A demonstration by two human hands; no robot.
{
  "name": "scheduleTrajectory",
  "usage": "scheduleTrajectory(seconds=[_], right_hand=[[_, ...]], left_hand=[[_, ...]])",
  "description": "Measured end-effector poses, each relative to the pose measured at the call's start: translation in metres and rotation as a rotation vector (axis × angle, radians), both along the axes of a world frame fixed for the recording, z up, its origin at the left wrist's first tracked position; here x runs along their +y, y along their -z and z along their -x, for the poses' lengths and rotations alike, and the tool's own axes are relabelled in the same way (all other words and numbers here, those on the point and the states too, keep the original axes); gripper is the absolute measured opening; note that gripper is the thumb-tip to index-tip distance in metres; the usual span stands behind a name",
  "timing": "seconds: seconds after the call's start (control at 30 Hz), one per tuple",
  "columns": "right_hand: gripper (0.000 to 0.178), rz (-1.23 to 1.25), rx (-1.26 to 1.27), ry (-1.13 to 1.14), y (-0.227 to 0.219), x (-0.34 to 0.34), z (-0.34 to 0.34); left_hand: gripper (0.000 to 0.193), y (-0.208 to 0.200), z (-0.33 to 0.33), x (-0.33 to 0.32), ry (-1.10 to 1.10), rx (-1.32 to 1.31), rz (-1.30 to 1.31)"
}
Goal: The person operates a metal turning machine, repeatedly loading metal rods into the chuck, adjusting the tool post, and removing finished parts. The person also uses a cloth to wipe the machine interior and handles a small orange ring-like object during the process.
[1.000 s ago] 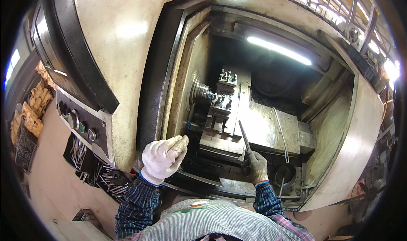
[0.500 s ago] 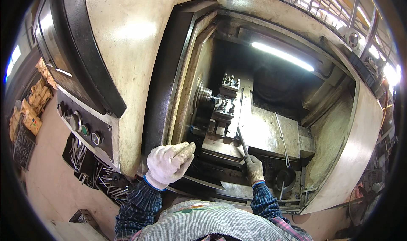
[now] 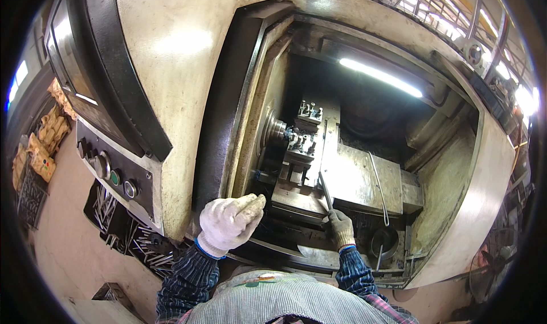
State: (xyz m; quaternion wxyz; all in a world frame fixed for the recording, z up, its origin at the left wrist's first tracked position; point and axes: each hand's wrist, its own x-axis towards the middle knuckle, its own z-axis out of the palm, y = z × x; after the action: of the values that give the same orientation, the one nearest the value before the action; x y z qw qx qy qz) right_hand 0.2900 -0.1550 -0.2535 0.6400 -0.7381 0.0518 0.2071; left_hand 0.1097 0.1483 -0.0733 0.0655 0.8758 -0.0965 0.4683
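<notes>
My left hand, in a white knitted glove with stained fingertips, is held at the near left edge of a lathe's opening. Its fingers are pressed together and curled, and whatever may be in them is hidden. My right hand, in a greyer glove, is closed round the near end of a dark metal rod. The rod slants away from me, its far end by the lathe's carriage. Beyond it, a tool block with several bolts stands close to the round chuck.
A thin hooked rod lies on the bright metal cover, right of my rod. A round dark cup sits near my right wrist. Left are a control panel and black bins of metal rods. A lamp lights the enclosure.
My left hand has shifted very slightly to the right and down. My right hand keeps its hold on the rod in nearly the same place.
</notes>
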Motion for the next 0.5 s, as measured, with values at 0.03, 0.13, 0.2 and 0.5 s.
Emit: scheduleTrajectory(seconds=[0.03, 0.13, 0.2, 0.5], right_hand=[[0.027, 0.0, 0.018, 0.003, -0.004, 0.001, 0.001], [0.028, 0.004, 0.035, 0.001, -0.009, 0.003, 0.002], [0.028, 0.007, 0.042, -0.001, -0.014, 0.004, 0.004], [0.03, -0.021, -0.016, 0.011, 0.006, 0.003, -0.002]], left_hand=[[0.044, 0.0, 0.0, 0.0, -0.006, 0.002, -0.004], [0.044, -0.001, 0.001, -0.001, -0.014, 0.01, 0.005], [0.045, -0.002, 0.002, -0.003, -0.005, 0.018, 0.04], [0.044, 0.0, 0.002, -0.004, -0.026, 0.022, 0.031]])
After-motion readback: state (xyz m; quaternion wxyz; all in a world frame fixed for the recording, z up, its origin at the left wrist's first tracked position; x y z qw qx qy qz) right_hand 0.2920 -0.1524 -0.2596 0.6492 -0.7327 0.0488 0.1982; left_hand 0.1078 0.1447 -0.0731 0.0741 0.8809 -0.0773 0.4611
